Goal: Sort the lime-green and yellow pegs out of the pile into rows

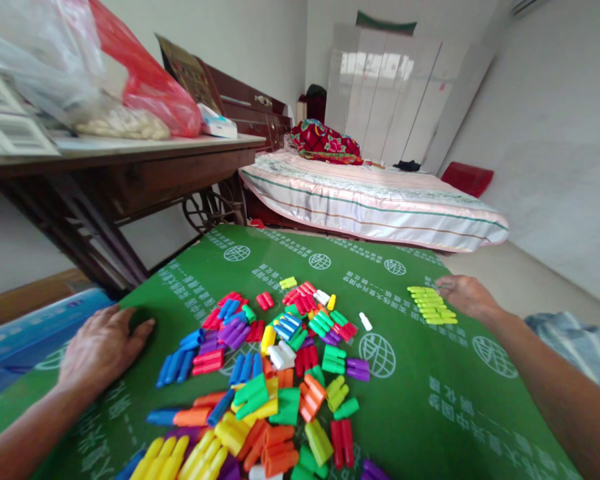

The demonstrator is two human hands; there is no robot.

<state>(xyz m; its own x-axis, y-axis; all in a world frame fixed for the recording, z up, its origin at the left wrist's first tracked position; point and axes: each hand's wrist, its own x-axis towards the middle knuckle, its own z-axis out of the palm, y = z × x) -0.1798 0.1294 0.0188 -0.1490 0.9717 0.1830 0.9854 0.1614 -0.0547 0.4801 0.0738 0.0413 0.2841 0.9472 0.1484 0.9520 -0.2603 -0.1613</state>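
My left hand [105, 343] lies palm down on the left side of the green board [410, 413], its fingers stretched out and holding nothing. At the far right, my right hand [467, 293] has its fingers curled in beside a neat row of lime-yellow plastic pieces [433, 307]. The fingertips are close to the row's right end; whether they touch it or hold a piece is hidden. Between my hands spreads a loose heap of finger-shaped plastic pieces, among them a green piece [250, 395], yellow pieces [160, 459], a purple piece [358, 369] and a red piece [343, 443].
A single white piece [365, 321] lies right of the heap. To the left stands a sewing-machine table [180, 157] with plastic bags [155, 87] on it. Beyond the board is a bed [375, 200]; striped cloth [575, 347] lies at the right.
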